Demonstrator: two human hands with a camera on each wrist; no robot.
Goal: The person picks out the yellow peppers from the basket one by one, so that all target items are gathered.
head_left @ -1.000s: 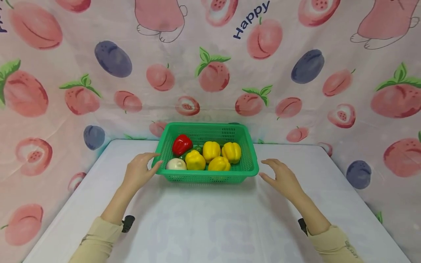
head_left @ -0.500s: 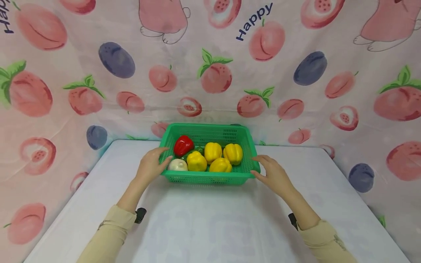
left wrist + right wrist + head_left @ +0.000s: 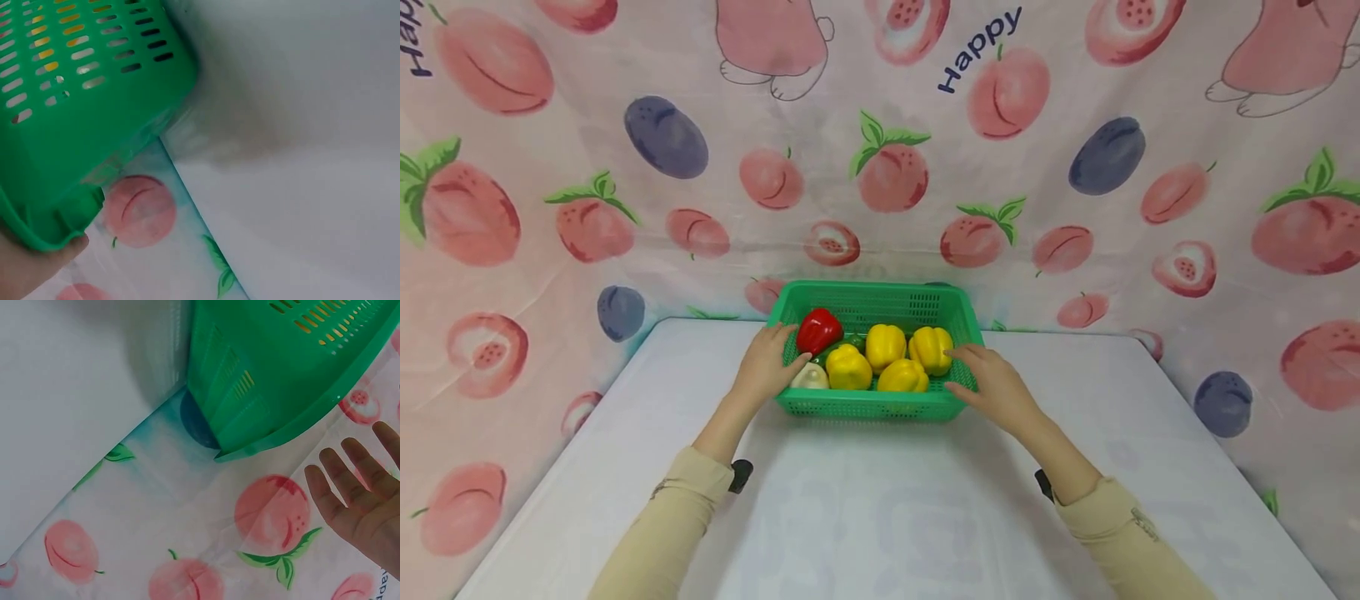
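In the head view a green plastic basket stands on the white table. It holds a red bell pepper, several yellow bell peppers, a white onion-like vegetable and something dark green, mostly hidden. My left hand reaches over the left rim, its thumb overlapping the white vegetable and fingertips by the red pepper. Over the right rim comes my right hand, thumb and fingers apart, fingertips close to the rightmost yellow pepper. The right wrist view shows that hand's fingers extended and spread.
A cloth printed with peaches and plums hangs behind and beside the table. White tabletop lies between the forearms. Each wrist wears a small black camera, below beige sleeves.
Both hands have moved inward from outside the basket to over its sides, the left going right and the right going left. Basket and vegetables stay in place.
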